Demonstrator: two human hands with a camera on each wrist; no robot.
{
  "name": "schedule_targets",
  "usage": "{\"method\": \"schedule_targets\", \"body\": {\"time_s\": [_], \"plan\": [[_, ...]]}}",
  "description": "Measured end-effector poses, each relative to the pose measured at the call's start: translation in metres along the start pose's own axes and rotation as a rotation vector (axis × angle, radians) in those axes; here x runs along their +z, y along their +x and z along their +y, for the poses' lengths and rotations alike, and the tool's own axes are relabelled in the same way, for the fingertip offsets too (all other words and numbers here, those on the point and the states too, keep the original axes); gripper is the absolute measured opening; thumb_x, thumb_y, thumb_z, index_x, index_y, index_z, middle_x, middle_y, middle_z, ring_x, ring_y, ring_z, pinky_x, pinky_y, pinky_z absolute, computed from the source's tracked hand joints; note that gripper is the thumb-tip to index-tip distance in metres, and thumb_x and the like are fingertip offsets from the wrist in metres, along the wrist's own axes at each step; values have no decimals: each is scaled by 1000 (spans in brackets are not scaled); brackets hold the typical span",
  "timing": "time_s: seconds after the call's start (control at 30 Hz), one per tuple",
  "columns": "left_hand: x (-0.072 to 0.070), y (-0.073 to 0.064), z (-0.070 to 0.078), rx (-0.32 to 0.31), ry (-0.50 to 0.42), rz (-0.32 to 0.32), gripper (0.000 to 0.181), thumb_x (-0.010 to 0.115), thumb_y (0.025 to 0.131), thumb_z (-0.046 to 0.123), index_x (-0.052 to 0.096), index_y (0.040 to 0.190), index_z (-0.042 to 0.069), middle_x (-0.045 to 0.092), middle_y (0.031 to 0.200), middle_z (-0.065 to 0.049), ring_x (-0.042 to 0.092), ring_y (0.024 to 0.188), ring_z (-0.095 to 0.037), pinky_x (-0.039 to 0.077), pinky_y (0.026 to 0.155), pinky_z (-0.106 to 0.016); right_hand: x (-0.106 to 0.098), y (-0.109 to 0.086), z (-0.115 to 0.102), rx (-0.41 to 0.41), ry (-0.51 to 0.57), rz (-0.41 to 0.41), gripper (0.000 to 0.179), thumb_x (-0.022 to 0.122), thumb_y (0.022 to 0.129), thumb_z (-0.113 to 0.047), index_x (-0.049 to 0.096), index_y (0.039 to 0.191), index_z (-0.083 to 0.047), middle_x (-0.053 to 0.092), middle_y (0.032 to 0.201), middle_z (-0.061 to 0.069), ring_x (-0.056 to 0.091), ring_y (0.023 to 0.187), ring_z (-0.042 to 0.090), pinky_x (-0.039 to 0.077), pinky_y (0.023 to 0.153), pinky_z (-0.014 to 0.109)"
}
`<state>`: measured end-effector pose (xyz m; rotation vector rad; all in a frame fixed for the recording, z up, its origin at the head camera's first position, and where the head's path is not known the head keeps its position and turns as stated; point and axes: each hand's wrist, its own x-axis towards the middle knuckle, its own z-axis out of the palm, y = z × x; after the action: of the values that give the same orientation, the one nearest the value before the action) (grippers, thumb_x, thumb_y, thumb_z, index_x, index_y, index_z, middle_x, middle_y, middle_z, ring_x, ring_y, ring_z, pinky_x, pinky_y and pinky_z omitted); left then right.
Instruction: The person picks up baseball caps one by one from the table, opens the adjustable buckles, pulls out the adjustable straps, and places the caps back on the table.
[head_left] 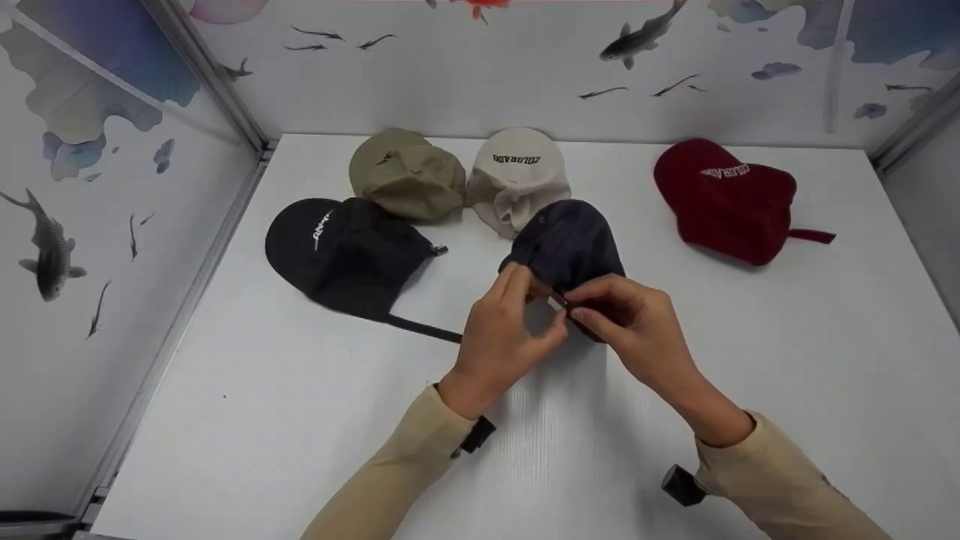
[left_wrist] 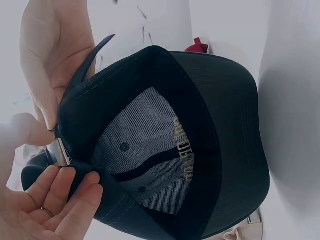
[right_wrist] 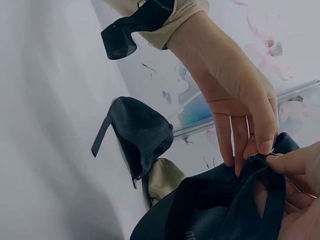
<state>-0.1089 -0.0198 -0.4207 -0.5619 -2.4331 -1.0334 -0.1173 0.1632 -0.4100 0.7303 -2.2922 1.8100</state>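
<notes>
A navy baseball cap (head_left: 574, 244) is held up off the white table between both hands, at its rear strap. My left hand (head_left: 499, 337) pinches the cap around the metal buckle (left_wrist: 60, 152), its thumb and fingertips on either side. My right hand (head_left: 637, 322) grips the strap beside the buckle between thumb and fingers. In the left wrist view, a loose strap end (left_wrist: 97, 54) sticks up past the right hand (left_wrist: 57, 50). The cap's mesh-lined inside and brim (left_wrist: 235, 135) face that camera. Fingers partly hide the buckle.
On the table (head_left: 262, 435), a black cap (head_left: 345, 255) lies at left with its strap undone. Behind are an olive cap (head_left: 409, 176) and a cream cap (head_left: 520, 176). A dark red cap (head_left: 727, 202) lies at right. Fish-printed panels (head_left: 465, 82) stand at the back and left.
</notes>
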Motion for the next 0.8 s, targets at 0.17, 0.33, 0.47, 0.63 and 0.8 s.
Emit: {"method": "schedule_targets", "body": {"time_s": [0.17,0.33,0.47,0.63,0.8], "plan": [[1,0,0,5,26,8,21,72,81,11,56,95,8,57,91,-4,60,82,-13,54,73,-22,1,0,2,-11,-13,-9,17,71,85,9,74,99,-1,74,95,8,71,85,6,57,69,18],[2,-1,-1,17,24,14,20,71,80,8,57,94,8,58,89,-6,61,81,-13,54,72,-21,0,1,3,-21,-25,-15,17,71,85,9,74,98,-1,74,95,9,70,84,5,56,69,17],[3,-1,-1,27,26,18,18,70,80,7,59,93,7,59,89,-6,61,81,-14,54,71,-21,0,1,4,-13,-28,-17,17,71,85,9,74,98,-2,74,94,9,71,85,5,56,70,17],[3,-2,-2,44,11,27,17,70,80,5,61,94,7,60,89,-5,63,81,-15,54,73,-20,0,1,3,13,-16,-14,16,71,84,9,74,97,-1,74,94,6,71,85,5,57,71,18],[3,-1,-2,60,12,37,15,70,80,5,61,93,7,61,88,-3,64,80,-15,54,72,-19,1,0,2,27,6,-11,16,71,84,10,74,97,1,74,94,3,71,85,6,57,71,18]]}}
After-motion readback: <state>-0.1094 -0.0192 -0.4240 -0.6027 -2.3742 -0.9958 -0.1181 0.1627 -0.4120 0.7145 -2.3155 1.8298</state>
